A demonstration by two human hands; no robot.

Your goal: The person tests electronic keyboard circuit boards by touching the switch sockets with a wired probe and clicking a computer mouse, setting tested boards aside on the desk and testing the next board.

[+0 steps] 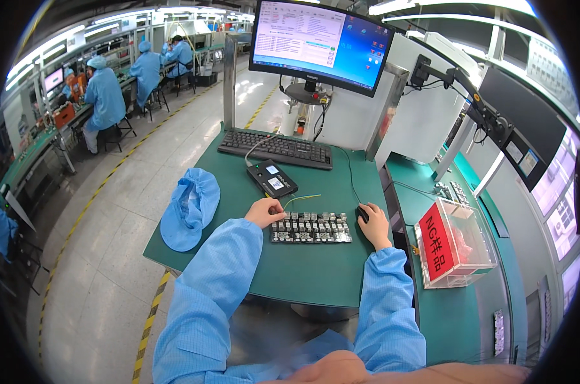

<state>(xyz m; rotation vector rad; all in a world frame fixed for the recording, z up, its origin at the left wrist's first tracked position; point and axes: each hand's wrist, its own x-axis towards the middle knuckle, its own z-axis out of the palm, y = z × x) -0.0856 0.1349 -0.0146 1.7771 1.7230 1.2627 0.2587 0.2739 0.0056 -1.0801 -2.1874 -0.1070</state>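
On the green tabletop lies a panel of small circuit boards with rows of silvery metal parts. My left hand is at its far left corner, fingers pinched together. What they hold, if anything, is too small to make out. Thin yellow-green wires run close to those fingers from a black box with a grey cable, just beyond the hand. Right of the panel, my right hand rests over a black computer mouse, fingers curved round it.
A black keyboard lies behind the box, below a lit monitor. To the left is a blue cloth cap. A clear box with a red label stands on the right bench. People in blue work at a far-left line.
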